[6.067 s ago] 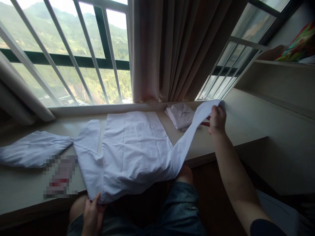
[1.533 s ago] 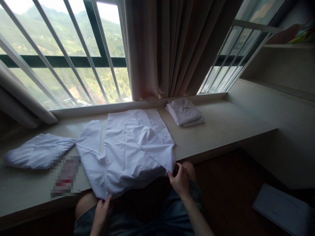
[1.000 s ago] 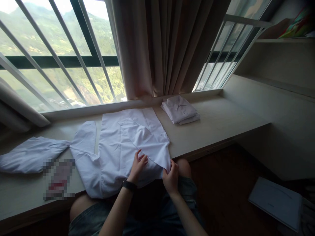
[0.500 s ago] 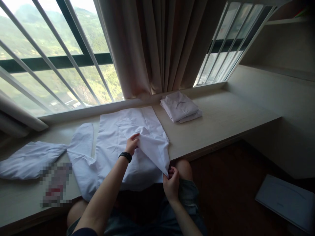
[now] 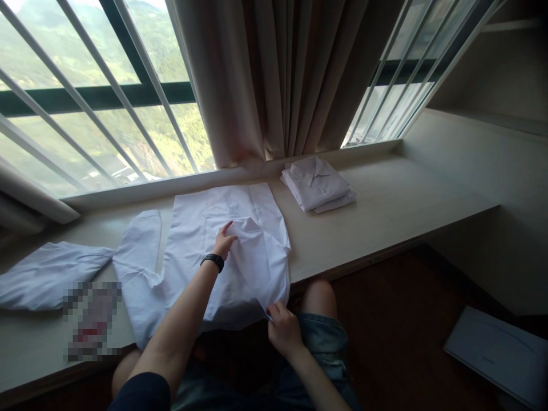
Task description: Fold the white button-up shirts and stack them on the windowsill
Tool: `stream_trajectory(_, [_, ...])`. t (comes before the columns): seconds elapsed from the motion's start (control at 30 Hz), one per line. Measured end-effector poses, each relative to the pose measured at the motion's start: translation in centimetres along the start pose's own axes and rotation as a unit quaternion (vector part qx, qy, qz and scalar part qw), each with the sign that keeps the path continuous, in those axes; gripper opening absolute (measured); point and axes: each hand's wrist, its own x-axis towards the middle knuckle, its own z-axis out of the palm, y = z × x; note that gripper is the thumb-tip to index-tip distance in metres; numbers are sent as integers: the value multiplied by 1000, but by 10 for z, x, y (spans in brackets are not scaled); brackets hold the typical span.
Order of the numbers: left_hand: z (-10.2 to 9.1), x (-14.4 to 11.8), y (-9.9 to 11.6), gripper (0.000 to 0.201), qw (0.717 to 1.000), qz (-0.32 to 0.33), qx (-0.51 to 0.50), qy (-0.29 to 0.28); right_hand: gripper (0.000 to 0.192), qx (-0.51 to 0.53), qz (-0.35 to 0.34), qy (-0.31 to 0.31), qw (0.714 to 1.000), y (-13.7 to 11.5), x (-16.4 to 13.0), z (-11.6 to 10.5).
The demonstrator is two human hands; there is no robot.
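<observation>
A white shirt point(image 5: 188, 245) lies spread over the bench-like ledge, with its sleeves stretched out to the left. My left hand point(image 5: 224, 242), wearing a black wristband, rests over the middle of the cloth, thumb and forefinger apart and nothing gripped. At the shirt's lower right corner, by the ledge's front edge, my right hand point(image 5: 285, 328) pinches the hem between closed fingers. The cloth between my hands lies in loose wrinkles. To the right, near the curtain, sits a folded white shirt point(image 5: 319, 185) with its collar on top.
A blurred-out item point(image 5: 92, 325) lies at the left front of the ledge point(image 5: 385, 200). Behind are barred windows and a brown curtain point(image 5: 291, 80). A pale flat object point(image 5: 496, 354) is on the dark floor at the right. My knees are under the front edge.
My left hand has let go of the cloth and moved slightly up and left. My right hand has drawn the corner left and down, so the lifted fold now lies flatter.
</observation>
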Motion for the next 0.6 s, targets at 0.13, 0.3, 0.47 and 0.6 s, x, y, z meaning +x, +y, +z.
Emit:
stream_trajectory(0.13, [-7,13,-7,75,999,-34,-17,20,14,106,16,18,994,23,32,-33])
stream_trajectory(0.3, [-19,16,-19,69,997,-50,-46,46,43,90,56,141,984,77,121,-65])
stream_trajectory(0.47, [-32,16,-18,69,993,-73,-93,28,30,26,52,86,995,101,162,-55])
stream_trajectory(0.6, [-40,35,-10,79,988,-83,-100,87,26,-20,43,121,991,99,155,-45])
